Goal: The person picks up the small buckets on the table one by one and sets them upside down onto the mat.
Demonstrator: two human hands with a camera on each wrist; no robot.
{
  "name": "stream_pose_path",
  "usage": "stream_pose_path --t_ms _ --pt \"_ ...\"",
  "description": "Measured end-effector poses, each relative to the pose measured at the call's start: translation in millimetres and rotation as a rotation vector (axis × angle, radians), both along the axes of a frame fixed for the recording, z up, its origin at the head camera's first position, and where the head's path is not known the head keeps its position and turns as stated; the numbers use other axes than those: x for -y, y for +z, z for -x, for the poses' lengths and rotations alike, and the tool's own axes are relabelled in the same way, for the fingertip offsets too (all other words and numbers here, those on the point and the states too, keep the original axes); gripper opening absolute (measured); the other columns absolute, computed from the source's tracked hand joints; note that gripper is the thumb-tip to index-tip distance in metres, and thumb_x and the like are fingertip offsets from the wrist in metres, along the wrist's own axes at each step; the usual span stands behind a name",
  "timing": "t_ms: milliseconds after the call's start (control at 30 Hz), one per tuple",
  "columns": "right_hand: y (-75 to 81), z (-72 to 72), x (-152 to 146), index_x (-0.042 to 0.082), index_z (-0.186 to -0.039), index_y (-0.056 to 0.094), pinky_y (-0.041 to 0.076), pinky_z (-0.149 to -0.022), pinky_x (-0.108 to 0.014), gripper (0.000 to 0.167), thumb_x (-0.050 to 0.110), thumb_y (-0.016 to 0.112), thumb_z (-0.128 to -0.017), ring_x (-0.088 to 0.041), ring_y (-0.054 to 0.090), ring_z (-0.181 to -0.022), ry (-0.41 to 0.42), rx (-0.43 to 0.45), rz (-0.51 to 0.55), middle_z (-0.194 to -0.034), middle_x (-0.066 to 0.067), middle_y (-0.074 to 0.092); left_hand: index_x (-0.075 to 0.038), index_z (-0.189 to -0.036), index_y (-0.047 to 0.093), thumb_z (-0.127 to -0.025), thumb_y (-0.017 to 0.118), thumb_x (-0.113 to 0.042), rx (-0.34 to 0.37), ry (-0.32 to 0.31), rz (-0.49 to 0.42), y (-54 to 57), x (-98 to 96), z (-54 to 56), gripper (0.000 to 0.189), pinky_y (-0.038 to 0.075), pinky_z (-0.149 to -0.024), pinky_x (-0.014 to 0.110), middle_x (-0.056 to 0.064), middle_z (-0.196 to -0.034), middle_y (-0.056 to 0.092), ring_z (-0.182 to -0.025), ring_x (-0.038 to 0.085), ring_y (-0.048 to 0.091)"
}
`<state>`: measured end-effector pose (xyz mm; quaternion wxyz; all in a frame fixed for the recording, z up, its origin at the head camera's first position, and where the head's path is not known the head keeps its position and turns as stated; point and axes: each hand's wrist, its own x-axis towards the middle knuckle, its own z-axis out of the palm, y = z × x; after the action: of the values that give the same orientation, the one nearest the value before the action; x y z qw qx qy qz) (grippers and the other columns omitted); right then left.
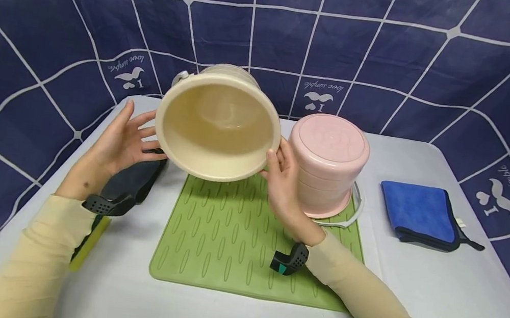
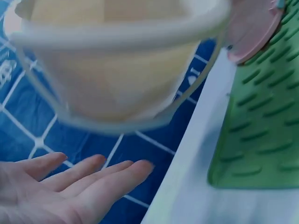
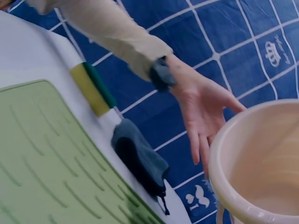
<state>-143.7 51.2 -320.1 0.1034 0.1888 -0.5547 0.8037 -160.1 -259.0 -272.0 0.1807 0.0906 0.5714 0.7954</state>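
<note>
A cream bucket (image 1: 217, 145) is held up over the far part of the green mat (image 1: 219, 242), its mouth tilted toward me. My right hand (image 1: 286, 182) grips its rim at the right side, thumb on the near face. At the left side, my left hand (image 1: 125, 141) is spread with straight fingers, palm toward the bucket. In the left wrist view those fingers (image 2: 112, 179) lie below the bucket (image 2: 117, 79), with a gap between. The bucket's pale handle hangs beneath it there.
A pink bucket (image 1: 329, 156) stands upside down on the mat's far right, its grey handle resting low. Farther right lies a folded blue cloth (image 1: 422, 213). On the left are a dark cloth (image 1: 130, 180) and a yellow-and-green sponge (image 3: 93, 88). Blue checked fabric (image 1: 285, 39) encloses the white table.
</note>
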Motion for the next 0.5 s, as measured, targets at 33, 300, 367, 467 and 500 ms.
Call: stream_pose_path --t_ms 33,300,367,467,500 --pt "-0.4 -2.2 -0.9 0.001 -0.141 0.035 0.052 -0.078 -0.039 0.042 -0.001 0.037 -0.099 -0.043 0.052 -0.105 0.002 -0.007 -0.012 -0.134 -0.021 0.045 -0.015 -0.151 -0.002 -0.095 0.027 -0.059 0.021 -0.032 -0.004 1.3 3.9 2.6 0.077 0.049 -0.084 0.041 0.021 -0.153 -0.001 -0.109 0.024 0.055" --pt "-5.3 -14.3 -13.5 -0.002 -0.14 0.035 0.052 -0.078 -0.036 0.042 -0.001 0.039 -0.099 -0.036 0.055 -0.101 0.035 -0.05 -0.092 -0.134 -0.018 0.047 -0.022 -0.149 0.008 -0.093 0.023 -0.059 0.009 -0.291 -0.047 2.1 3.3 12.5 0.068 0.047 -0.086 0.044 0.014 -0.144 0.009 -0.114 0.023 0.048" --pt "-7.5 -15.8 -18.2 -0.003 -0.14 0.036 0.051 -0.08 -0.037 0.041 -0.001 0.039 -0.099 -0.037 0.055 -0.104 0.045 -0.067 -0.097 -0.134 -0.02 0.046 -0.024 -0.147 0.012 -0.093 0.023 -0.058 -0.01 -0.31 -0.04 1.2 -1.0 12.5 0.065 0.047 -0.086 0.043 0.012 -0.143 0.011 -0.116 0.022 0.046" --pt "-11.8 -17.2 -25.5 -0.005 -0.138 0.036 0.049 -0.084 -0.039 0.04 -0.003 0.039 -0.098 -0.04 0.052 -0.108 0.056 -0.105 -0.112 -0.134 -0.023 0.045 -0.025 -0.15 0.005 -0.093 0.024 -0.059 -0.017 -0.314 -0.036 0.6 -7.6 13.3 0.069 0.047 -0.086 0.042 0.011 -0.141 0.019 -0.118 0.021 0.043" --pt "-13.4 -17.9 -27.8 -0.006 -0.138 0.036 0.048 -0.085 -0.04 0.04 -0.003 0.039 -0.098 -0.042 0.051 -0.11 0.059 -0.116 -0.117 -0.134 -0.024 0.044 -0.025 -0.151 0.0 -0.093 0.024 -0.059 -0.013 -0.314 -0.036 0.7 -9.8 13.7 0.071 0.047 -0.086 0.042 0.011 -0.14 0.022 -0.118 0.021 0.043"
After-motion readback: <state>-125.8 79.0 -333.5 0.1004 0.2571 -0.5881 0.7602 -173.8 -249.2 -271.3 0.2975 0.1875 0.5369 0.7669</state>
